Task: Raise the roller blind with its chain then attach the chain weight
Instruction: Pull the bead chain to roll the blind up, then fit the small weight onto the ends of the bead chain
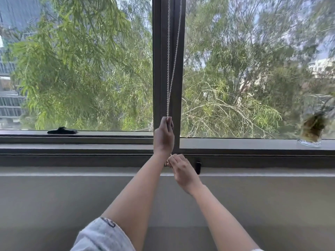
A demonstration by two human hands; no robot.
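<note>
A white bead chain (pixel 171 69) hangs in two strands down the dark centre post of the window (pixel 157 69). My left hand (pixel 164 136) is closed around both strands just above the sill. Below it, my right hand (pixel 183 171) pinches the bottom loop of the chain (pixel 169 160) with its fingertips. A small black clip (pixel 198 167) is fixed to the frame just right of my right hand. The roller blind itself is out of view above the frame.
A glass jar with dried plant matter (pixel 312 131) stands on the sill at the far right. A black window handle (pixel 62 131) lies on the left sill. A grey wall (pixel 72 196) runs below the window. Trees fill the view outside.
</note>
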